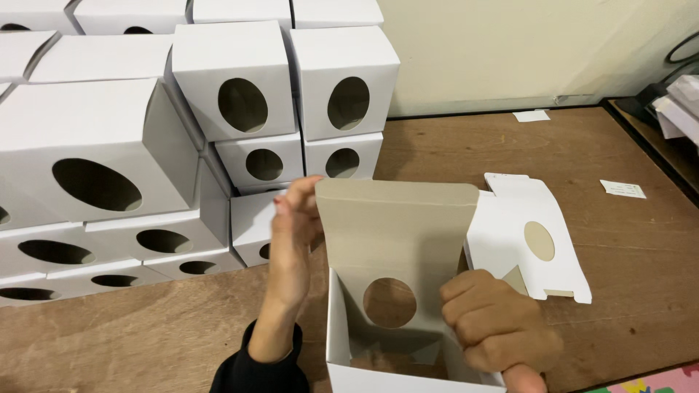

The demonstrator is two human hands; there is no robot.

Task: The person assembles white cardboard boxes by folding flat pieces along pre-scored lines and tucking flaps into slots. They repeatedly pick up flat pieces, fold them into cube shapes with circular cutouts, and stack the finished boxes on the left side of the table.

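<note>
Now open box [397, 291] btwn both hands.

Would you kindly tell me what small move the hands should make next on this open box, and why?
Probably fold the raised lid flap down over the open box. The left hand already grips the flap's left edge, the right hand steadies the box's right wall, and the stacked boxes behind are all closed.

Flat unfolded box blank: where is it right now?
In the head view the flat box blank lies on the wooden table, right of centre, just behind the right hand and beside the raised lid of the open box being held.
</note>
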